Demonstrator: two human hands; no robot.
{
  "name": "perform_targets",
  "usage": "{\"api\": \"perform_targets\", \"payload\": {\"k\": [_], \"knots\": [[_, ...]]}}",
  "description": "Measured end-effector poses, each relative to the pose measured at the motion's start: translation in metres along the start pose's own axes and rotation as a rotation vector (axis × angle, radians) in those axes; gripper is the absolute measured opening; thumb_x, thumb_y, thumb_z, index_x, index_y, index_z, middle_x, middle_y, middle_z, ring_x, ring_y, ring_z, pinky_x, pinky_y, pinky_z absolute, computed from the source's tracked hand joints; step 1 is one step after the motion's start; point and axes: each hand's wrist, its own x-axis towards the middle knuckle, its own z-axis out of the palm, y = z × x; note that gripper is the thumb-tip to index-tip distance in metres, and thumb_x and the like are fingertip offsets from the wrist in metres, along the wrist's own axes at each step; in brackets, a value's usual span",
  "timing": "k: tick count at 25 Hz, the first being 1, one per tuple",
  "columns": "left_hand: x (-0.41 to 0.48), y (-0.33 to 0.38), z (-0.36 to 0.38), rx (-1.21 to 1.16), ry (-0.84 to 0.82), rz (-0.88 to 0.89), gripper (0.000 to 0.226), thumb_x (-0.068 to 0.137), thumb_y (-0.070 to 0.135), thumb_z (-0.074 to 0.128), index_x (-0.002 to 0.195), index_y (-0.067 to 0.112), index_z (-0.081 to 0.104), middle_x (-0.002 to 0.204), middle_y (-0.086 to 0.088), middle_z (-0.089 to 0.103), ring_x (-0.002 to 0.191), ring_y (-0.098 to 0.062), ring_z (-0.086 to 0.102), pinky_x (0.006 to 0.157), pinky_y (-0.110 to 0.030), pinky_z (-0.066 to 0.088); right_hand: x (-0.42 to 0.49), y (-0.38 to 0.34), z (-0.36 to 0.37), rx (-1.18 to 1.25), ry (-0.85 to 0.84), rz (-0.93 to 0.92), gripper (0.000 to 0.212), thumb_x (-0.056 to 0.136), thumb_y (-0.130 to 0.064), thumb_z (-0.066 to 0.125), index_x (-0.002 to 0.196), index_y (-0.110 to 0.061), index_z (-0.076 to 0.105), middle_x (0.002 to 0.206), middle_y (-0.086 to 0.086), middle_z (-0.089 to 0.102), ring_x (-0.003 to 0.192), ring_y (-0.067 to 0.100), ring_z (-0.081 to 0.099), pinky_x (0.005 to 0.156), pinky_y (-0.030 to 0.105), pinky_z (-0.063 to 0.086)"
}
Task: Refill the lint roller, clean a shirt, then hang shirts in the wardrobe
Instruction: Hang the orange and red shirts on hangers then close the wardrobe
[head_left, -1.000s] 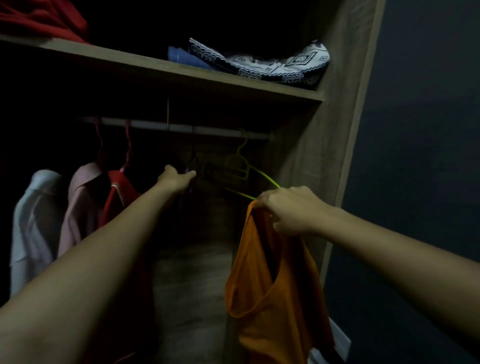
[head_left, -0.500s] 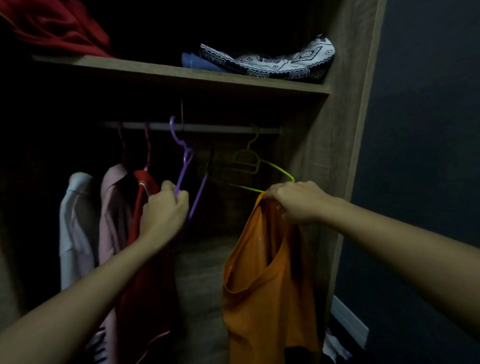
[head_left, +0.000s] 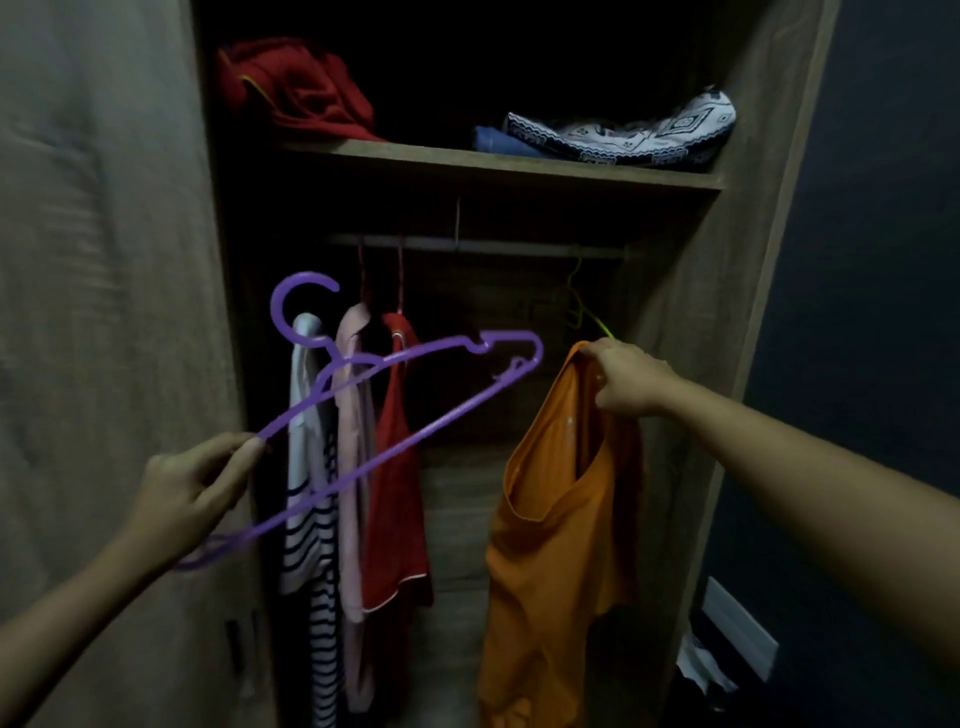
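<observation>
My left hand (head_left: 195, 486) pinches the left end of a purple plastic hanger (head_left: 410, 384), held tilted in front of the open wardrobe, hook up and free of the rail (head_left: 493, 247). My right hand (head_left: 626, 382) grips an orange shirt (head_left: 556, 530) by its collar, and the shirt hangs down in the wardrobe's right half. A green hanger (head_left: 584, 314) hangs on the rail just behind my right hand. Three garments hang at the left: a white striped one (head_left: 306, 467), a pink one (head_left: 353, 415) and a red one (head_left: 397, 467).
The wardrobe door (head_left: 104, 312) stands open at the left. A shelf (head_left: 467, 161) above the rail holds a red bundle (head_left: 296, 93), a blue fold (head_left: 498, 140) and a patterned cloth (head_left: 634, 130). A dark wall (head_left: 883, 260) lies to the right, with white things (head_left: 727, 649) low down.
My left hand took the purple hanger off the rail and drew it out and down to the left. The view pulled back. My right hand still holds the orange shirt.
</observation>
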Motion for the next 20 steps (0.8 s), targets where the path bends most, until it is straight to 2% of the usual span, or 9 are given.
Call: {"api": "perform_targets", "payload": {"k": [2,4,7,10,12,14,16,18,20], "knots": [[-0.015,0.006,-0.018,-0.004,-0.028,0.043,0.069,0.085,0.069,0.035,0.078,0.010,0.069,0.063,0.015,0.059,0.041,-0.001,0.045,0.045,-0.012,0.035,-0.010,-0.011,-0.003,0.074,0.031,-0.006,0.064,0.075,-0.005,0.057,0.136,-0.013,0.040,0.141,0.012,0.039,0.130,0.029,0.039,0.099,0.041,0.039],[-0.024,0.018,-0.020,-0.013,-0.055,0.097,0.066,0.086,0.067,0.035,0.077,0.012,0.069,0.059,0.023,0.057,0.041,0.004,0.045,0.046,-0.010,0.034,-0.023,-0.033,-0.006,0.098,0.037,-0.058,0.069,0.073,-0.007,0.060,0.138,-0.012,0.036,0.144,0.011,0.038,0.132,0.028,0.038,0.106,0.043,0.037],[-0.023,0.047,-0.004,-0.074,-0.074,0.196,0.051,0.089,0.062,0.037,0.079,0.022,0.067,0.057,0.025,0.055,0.043,0.005,0.048,0.048,-0.010,0.035,-0.049,-0.076,-0.007,0.049,0.096,-0.298,0.069,0.072,-0.018,0.060,0.137,-0.016,0.038,0.141,0.005,0.043,0.127,0.026,0.043,0.105,0.041,0.036],[-0.020,0.066,0.010,-0.114,-0.054,0.199,0.038,0.091,0.059,0.035,0.081,0.031,0.059,0.059,0.007,0.057,0.044,-0.012,0.053,0.047,-0.018,0.039,-0.070,-0.089,-0.012,-0.142,0.407,-0.520,0.053,0.078,-0.047,0.043,0.122,-0.019,0.053,0.121,0.003,0.061,0.103,0.023,0.061,0.075,0.031,0.046],[-0.019,0.074,0.014,0.034,0.002,0.177,0.040,0.092,0.059,0.030,0.085,0.030,0.056,0.056,0.000,0.058,0.049,-0.016,0.057,0.049,-0.028,0.043,-0.076,-0.080,-0.015,-0.278,0.521,-0.598,0.055,0.087,-0.056,0.028,0.106,-0.018,0.062,0.099,0.003,0.067,0.074,0.023,0.066,0.050,0.026,0.042],[-0.022,0.082,0.017,0.278,0.132,0.121,0.038,0.094,0.053,0.033,0.100,0.026,0.059,0.084,-0.006,0.066,0.075,-0.026,0.061,0.062,-0.035,0.044,-0.079,-0.076,-0.012,-0.309,0.508,-0.639,0.055,0.090,-0.053,0.023,0.095,-0.015,0.063,0.087,0.005,0.067,0.060,0.025,0.064,0.040,0.026,0.038],[-0.039,0.100,0.026,0.295,0.239,0.150,0.030,0.091,0.037,0.045,0.114,0.021,0.054,0.109,-0.008,0.053,0.093,-0.027,0.050,0.074,-0.038,0.041,-0.083,-0.079,-0.006,-0.327,0.513,-0.678,0.053,0.091,-0.050,0.024,0.092,-0.015,0.063,0.082,0.005,0.066,0.057,0.025,0.063,0.041,0.024,0.034],[-0.073,0.119,0.043,0.181,0.148,0.347,0.030,0.093,0.038,0.043,0.115,0.020,0.052,0.104,-0.005,0.044,0.089,-0.021,0.046,0.073,-0.033,0.043,-0.086,-0.079,-0.002,-0.306,0.541,-0.698,0.052,0.091,-0.049,0.024,0.093,-0.014,0.063,0.083,0.005,0.066,0.058,0.025,0.064,0.041,0.024,0.036],[-0.111,0.131,0.059,0.136,-0.140,0.340,0.039,0.093,0.053,0.035,0.119,0.030,0.050,0.101,0.002,0.038,0.085,-0.011,0.045,0.072,-0.027,0.048,-0.091,-0.080,-0.007,-0.242,0.562,-0.695,0.052,0.091,-0.050,0.024,0.096,-0.015,0.062,0.086,0.005,0.066,0.063,0.025,0.064,0.042,0.029,0.042]]}}
